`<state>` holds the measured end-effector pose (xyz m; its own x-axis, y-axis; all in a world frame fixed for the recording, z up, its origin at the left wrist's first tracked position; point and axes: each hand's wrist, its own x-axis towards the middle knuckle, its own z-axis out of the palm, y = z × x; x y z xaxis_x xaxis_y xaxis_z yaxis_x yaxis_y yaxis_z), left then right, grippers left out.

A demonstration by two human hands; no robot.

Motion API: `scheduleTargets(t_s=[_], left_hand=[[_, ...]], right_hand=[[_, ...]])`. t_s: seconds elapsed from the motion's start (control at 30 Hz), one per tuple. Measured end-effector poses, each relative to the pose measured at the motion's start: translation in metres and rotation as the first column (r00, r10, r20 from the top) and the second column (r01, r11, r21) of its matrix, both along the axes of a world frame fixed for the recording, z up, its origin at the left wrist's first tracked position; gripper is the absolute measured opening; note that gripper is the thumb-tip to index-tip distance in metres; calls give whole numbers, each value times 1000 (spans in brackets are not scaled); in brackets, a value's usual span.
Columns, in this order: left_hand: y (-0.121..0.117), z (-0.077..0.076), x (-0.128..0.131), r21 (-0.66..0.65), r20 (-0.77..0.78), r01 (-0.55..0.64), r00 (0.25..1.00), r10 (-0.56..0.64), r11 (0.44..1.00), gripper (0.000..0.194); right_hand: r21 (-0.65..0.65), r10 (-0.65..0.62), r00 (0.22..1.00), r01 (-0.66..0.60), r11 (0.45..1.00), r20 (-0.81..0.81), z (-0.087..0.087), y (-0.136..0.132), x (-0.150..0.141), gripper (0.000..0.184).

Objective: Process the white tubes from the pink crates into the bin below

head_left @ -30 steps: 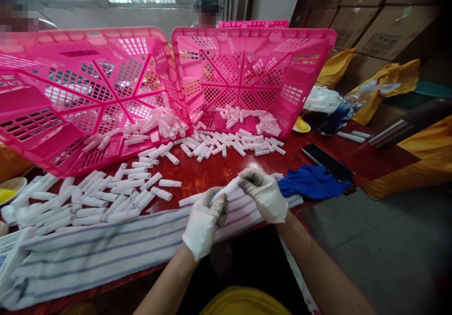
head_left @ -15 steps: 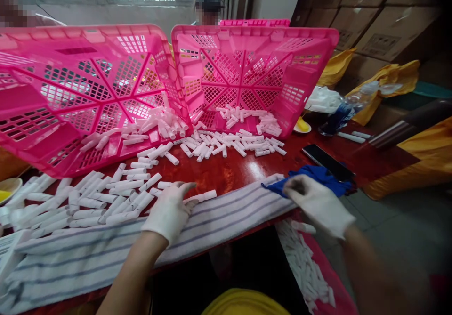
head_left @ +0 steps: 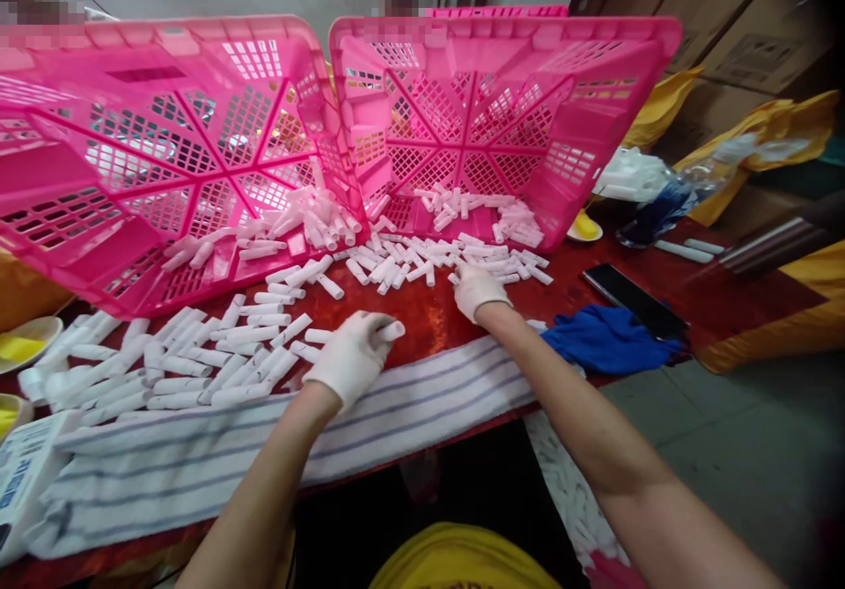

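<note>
My left hand (head_left: pixel 353 353), in a white glove, is closed round a short white plastic tube (head_left: pixel 392 331), one end sticking out past the fingers. It hovers just above a folded striped towel (head_left: pixel 422 404). Farther out, my gloved right hand (head_left: pixel 481 292) reaches to the near edge of a pile of small white tubes (head_left: pixel 389 263). Its fingertips are pinched together there; tubes lie around them, and what they hold is hidden. Left of my left hand, many more white tubes (head_left: pixel 178 364) cover the table.
Two pink plastic baskets (head_left: pixel 217 171) (head_left: pixel 462 144) lie tipped towards me with tubes inside. At right are a blue cloth (head_left: pixel 604 340), a phone (head_left: pixel 630 298) and a clear bottle (head_left: pixel 700 171). A white box (head_left: pixel 30 474) sits at left. Cartons (head_left: pixel 759 43) stack behind.
My right hand has left the blue cloth and moved forward and left to the tube pile. My left hand has lifted a tube off the towel. The view has shifted slightly.
</note>
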<state>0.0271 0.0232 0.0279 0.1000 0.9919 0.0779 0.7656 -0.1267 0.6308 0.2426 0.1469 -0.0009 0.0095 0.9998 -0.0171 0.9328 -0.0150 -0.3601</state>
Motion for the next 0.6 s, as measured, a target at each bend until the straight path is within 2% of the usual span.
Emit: scheduleTargets(t_s=[0.1,0.17,0.23,0.3,0.33,0.4,0.47,0.53,0.6], left_hand=[[-1,25,-19,-30,262,-108,959,112,994,27],[1,38,-30,-22,394,-194,900,187,981,31],[4,45,-36,58,470,-308,848,246,950,32],[6,47,-35,80,562,-377,781,270,923,33],[6,46,-31,36,626,-369,733,267,929,35],[3,42,-19,-121,756,-266,600,262,956,39],[-4,37,-3,-251,823,-146,488,291,957,42],[-14,31,14,-313,848,-79,425,316,947,43],[-23,23,28,-315,855,-40,423,302,948,40]], right_hand=[[74,68,978,-54,996,-196,-6,-16,12,20],[163,119,904,-56,985,-410,-6,-28,14,20],[212,154,765,-23,977,-625,-1,-42,7,23],[173,135,563,15,985,-815,9,-58,-4,27],[128,104,454,22,991,-885,16,-66,-11,30],[45,42,265,6,999,-963,29,-79,-25,35],[19,21,147,-18,1000,-989,39,-89,-34,36],[20,23,108,-29,999,-994,44,-94,-37,35],[36,37,152,-11,999,-988,43,-96,-34,34]])
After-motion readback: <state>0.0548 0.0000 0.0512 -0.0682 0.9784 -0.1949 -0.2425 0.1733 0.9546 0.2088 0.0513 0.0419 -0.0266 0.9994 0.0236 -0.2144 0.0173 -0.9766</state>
